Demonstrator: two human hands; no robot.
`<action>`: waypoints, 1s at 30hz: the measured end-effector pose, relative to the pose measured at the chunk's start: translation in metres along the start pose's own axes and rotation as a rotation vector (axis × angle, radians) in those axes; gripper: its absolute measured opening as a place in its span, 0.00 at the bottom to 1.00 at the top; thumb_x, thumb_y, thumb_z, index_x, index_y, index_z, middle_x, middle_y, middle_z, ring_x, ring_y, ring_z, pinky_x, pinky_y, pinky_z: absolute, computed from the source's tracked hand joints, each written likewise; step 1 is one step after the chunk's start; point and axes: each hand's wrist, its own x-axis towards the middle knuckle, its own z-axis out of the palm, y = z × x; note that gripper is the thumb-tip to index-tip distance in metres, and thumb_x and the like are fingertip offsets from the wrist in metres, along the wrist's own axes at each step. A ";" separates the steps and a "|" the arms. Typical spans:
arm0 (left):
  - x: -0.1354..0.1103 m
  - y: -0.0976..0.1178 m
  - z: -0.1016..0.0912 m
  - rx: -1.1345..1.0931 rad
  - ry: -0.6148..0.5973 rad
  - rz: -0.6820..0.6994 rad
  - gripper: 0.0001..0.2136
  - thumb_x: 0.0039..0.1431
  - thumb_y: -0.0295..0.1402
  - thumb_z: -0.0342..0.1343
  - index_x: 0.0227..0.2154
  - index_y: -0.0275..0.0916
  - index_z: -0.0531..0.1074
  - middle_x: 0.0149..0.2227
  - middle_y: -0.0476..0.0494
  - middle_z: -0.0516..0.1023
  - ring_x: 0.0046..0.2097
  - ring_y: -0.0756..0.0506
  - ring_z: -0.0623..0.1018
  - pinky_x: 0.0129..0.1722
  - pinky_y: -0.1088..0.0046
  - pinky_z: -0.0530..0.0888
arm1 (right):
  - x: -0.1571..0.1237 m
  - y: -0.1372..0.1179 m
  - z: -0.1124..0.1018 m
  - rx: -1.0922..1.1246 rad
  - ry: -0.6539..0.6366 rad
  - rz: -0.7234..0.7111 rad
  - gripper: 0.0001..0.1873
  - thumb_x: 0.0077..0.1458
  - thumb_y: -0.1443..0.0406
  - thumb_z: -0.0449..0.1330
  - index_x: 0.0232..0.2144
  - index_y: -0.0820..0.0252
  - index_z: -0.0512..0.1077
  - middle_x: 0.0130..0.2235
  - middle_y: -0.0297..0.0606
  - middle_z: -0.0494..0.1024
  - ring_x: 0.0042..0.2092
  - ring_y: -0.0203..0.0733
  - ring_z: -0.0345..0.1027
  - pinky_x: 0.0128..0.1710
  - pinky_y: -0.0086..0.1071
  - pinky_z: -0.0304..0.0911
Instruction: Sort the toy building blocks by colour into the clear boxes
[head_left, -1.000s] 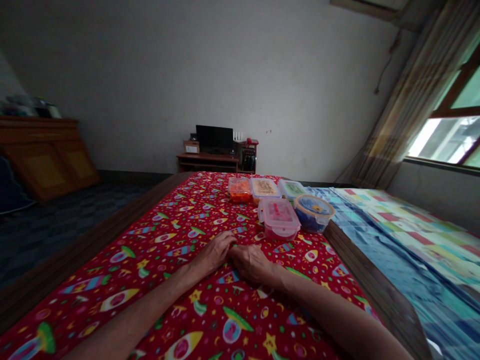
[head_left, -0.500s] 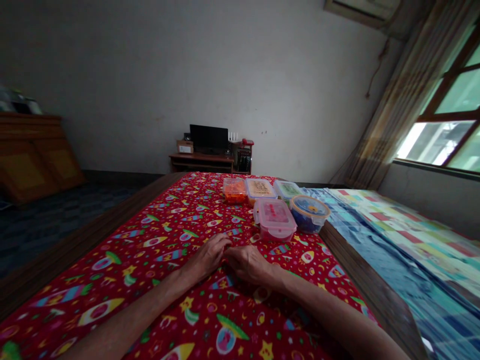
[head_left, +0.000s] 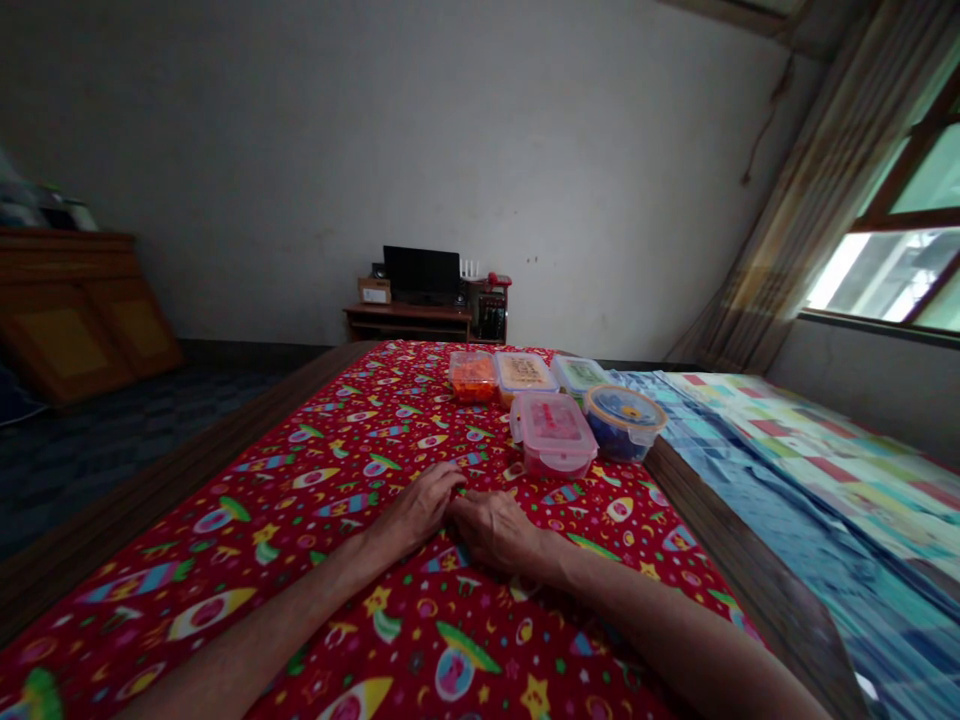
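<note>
My left hand [head_left: 429, 501] rests on the red patterned tablecloth [head_left: 330, 520], its fingers bent and close together. Beside it, my right hand [head_left: 491, 528] lies curled with the knuckles up. The fingertips of both hands meet or nearly meet, and no object shows in either. Just beyond my right hand stands a lidded pink container [head_left: 556, 432]. To its right is a round container [head_left: 624, 420] with blue contents and an orange-rimmed lid. Behind them are a clear box of orange pieces [head_left: 473, 378], a container with a pale orange lid [head_left: 525, 373] and a green-lidded one [head_left: 581, 375].
The cloth covers a dark wooden table whose edge [head_left: 739, 545] shows at right. A bed with a blue checked sheet [head_left: 780, 500] adjoins that side. Against the far wall, a desk [head_left: 409, 318] bears a black monitor [head_left: 421, 274]. A wooden cabinet [head_left: 82, 310] stands left.
The view has shifted slightly, so the surroundings sit a little differently in the picture. Both hands stay together on the cloth, and the containers stay in place.
</note>
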 end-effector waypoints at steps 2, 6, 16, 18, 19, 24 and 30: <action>0.002 0.003 -0.002 0.003 -0.015 -0.003 0.14 0.59 0.23 0.43 0.44 0.38 0.70 0.46 0.40 0.74 0.48 0.45 0.74 0.51 0.66 0.73 | 0.000 0.000 0.000 -0.011 0.004 0.001 0.11 0.53 0.69 0.54 0.41 0.59 0.66 0.34 0.38 0.77 0.29 0.37 0.67 0.24 0.29 0.45; -0.001 0.000 0.001 0.035 0.031 0.058 0.13 0.60 0.23 0.43 0.44 0.37 0.69 0.46 0.40 0.73 0.48 0.45 0.74 0.50 0.67 0.74 | 0.000 -0.001 0.001 -0.017 0.016 -0.004 0.11 0.54 0.69 0.53 0.41 0.58 0.66 0.33 0.36 0.76 0.29 0.36 0.67 0.24 0.29 0.45; -0.002 -0.003 0.003 0.046 0.021 0.063 0.13 0.61 0.22 0.44 0.45 0.39 0.68 0.45 0.41 0.73 0.48 0.46 0.74 0.50 0.67 0.74 | 0.000 -0.002 0.000 -0.033 0.012 0.005 0.10 0.55 0.69 0.52 0.41 0.58 0.65 0.33 0.36 0.76 0.28 0.36 0.66 0.24 0.30 0.44; -0.002 -0.002 0.002 0.051 0.022 0.055 0.14 0.61 0.22 0.43 0.45 0.38 0.68 0.46 0.40 0.73 0.49 0.45 0.74 0.51 0.66 0.73 | 0.000 -0.002 -0.001 -0.024 0.017 0.000 0.10 0.55 0.69 0.52 0.41 0.58 0.66 0.33 0.36 0.76 0.28 0.36 0.66 0.24 0.30 0.45; -0.002 -0.002 0.002 0.056 0.024 0.053 0.14 0.61 0.22 0.43 0.45 0.38 0.68 0.46 0.40 0.73 0.49 0.45 0.74 0.51 0.66 0.73 | 0.000 -0.002 -0.002 -0.018 0.017 0.000 0.10 0.55 0.69 0.52 0.41 0.58 0.66 0.33 0.36 0.76 0.28 0.36 0.66 0.25 0.30 0.45; -0.003 -0.005 0.003 0.061 0.014 0.064 0.14 0.60 0.22 0.44 0.45 0.38 0.68 0.47 0.40 0.73 0.49 0.45 0.74 0.50 0.67 0.74 | 0.000 -0.003 -0.003 0.002 0.010 -0.007 0.10 0.54 0.70 0.52 0.40 0.60 0.66 0.34 0.37 0.76 0.29 0.35 0.66 0.25 0.29 0.46; -0.002 -0.005 0.004 0.064 0.038 0.070 0.13 0.63 0.23 0.43 0.46 0.38 0.68 0.47 0.39 0.72 0.50 0.45 0.73 0.51 0.66 0.73 | 0.001 -0.001 0.001 0.023 0.017 -0.001 0.09 0.55 0.69 0.52 0.40 0.59 0.65 0.35 0.37 0.76 0.29 0.35 0.66 0.26 0.28 0.47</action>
